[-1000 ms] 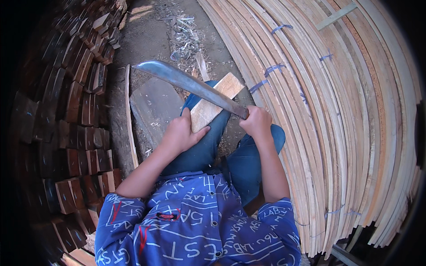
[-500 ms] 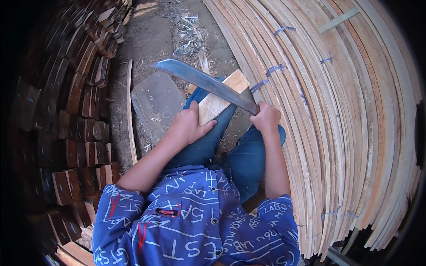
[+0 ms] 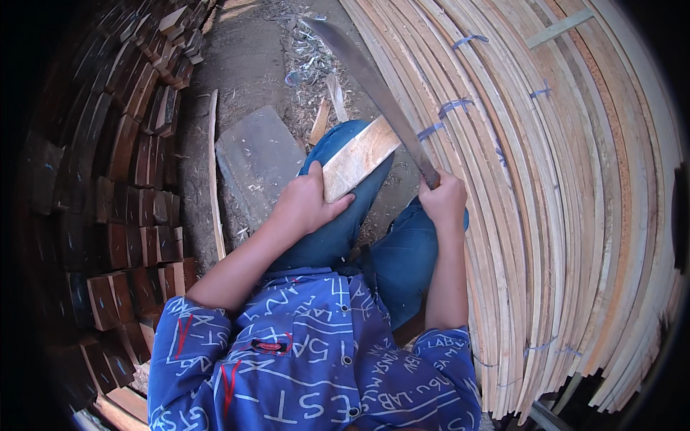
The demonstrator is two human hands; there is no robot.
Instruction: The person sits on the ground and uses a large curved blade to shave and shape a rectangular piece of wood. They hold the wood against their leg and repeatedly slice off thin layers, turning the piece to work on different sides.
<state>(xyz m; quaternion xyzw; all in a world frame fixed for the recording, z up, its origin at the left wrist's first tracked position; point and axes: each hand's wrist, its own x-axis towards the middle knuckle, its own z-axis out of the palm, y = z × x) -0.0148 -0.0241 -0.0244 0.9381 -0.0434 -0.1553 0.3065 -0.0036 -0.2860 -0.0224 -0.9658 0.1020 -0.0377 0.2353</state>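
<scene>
A short, pale wooden block [image 3: 359,159] lies slantwise over my left knee, its far end pointing up and to the right. My left hand [image 3: 310,200] is closed around its near end, the thumb along the lower edge. In my right hand [image 3: 444,197] is the handle of a machete [image 3: 374,82], mostly hidden by the closed fingers. The long dark blade slopes up and to the left, past the block's far end, with its curved tip near the top of the view. Whether blade and block touch, I cannot tell.
Long pale wooden strips [image 3: 532,215], bundled with blue ties [image 3: 454,108], fill the right side. Dark stacked timber [image 3: 122,244] rises on the left. A flat grey slab [image 3: 260,161] lies on the ground beside a thin strip [image 3: 214,172]. Shavings and scraps [image 3: 316,61] litter the ground ahead.
My right hand has shifted slightly right and down, and the machete has swung steeper, its tip moving up and right. The blade no longer crosses the block's middle. My left hand stays put.
</scene>
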